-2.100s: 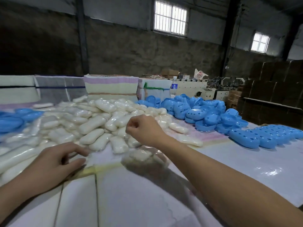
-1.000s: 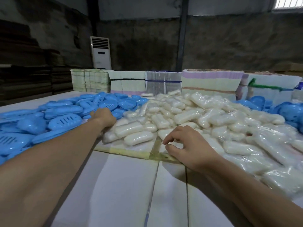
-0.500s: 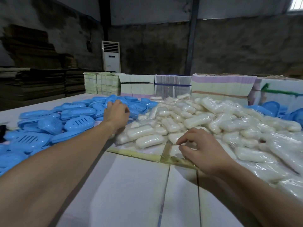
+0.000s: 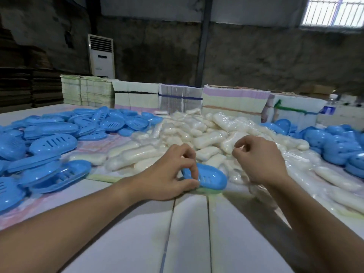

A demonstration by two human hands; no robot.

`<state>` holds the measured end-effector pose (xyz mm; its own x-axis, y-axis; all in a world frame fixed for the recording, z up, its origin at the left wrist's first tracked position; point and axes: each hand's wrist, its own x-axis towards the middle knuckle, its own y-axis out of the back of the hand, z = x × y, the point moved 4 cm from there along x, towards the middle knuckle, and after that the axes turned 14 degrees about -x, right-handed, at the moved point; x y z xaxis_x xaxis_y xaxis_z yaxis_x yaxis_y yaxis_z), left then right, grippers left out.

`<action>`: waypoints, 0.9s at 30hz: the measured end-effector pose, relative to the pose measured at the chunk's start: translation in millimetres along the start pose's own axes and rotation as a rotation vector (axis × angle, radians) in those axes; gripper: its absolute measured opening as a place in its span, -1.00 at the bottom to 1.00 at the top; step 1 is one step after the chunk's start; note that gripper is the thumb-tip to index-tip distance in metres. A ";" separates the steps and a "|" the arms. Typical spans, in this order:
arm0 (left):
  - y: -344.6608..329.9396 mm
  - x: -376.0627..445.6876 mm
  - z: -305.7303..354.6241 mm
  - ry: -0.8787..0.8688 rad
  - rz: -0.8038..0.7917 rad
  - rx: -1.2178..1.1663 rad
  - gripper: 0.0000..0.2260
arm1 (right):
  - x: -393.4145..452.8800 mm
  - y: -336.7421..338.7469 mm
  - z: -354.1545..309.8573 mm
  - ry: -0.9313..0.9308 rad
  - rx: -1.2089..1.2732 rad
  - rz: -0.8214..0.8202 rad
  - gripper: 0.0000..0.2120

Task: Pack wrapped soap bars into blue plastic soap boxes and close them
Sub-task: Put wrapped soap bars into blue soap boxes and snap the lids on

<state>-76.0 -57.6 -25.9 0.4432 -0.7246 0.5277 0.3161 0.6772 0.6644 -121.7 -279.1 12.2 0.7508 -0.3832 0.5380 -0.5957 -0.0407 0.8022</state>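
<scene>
- Both hands work at the near edge of the soap pile: the left hand (image 4: 169,172) pinches one end of a blue soap box half (image 4: 208,177) between thumb and curled fingers, holding it on the counter (image 4: 189,233).
- Just beside it, the right hand (image 4: 258,160) hovers with fingers curled; whether it holds anything I cannot tell (a fold of clear wrap may be caught there).
- Step in hand, as I judge it: a box half is set ready and a bar is being picked.
- Next move calls for lifting one wrapped bar from the heap of wrapped soap bars (image 4: 208,134) touching the box and seating it inside.
- More box halves (image 4: 53,142) lie heaped at left, others (image 4: 338,142) at right.
</scene>
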 end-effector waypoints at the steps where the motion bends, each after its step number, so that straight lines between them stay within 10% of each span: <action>1: -3.0 -2.3 -0.7 0.012 -0.028 -0.037 -0.90 | -0.1 -1.3 1.7 -0.007 -0.059 -0.049 -0.81; 16: -11.1 -3.2 -28.0 0.311 0.023 -0.225 -0.50 | -14.7 -12.9 -7.0 0.076 -0.542 -0.186 -0.67; 27: -4.0 15.0 -28.7 0.394 -0.054 -0.153 -0.52 | -16.6 -11.8 -3.8 0.021 -0.367 -0.332 -0.52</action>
<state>-46.5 -67.5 -35.9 0.6996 -0.6757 0.2323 0.4553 0.6721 0.5839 -126.1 -268.8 -5.2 0.8909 -0.3857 0.2397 -0.1862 0.1712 0.9675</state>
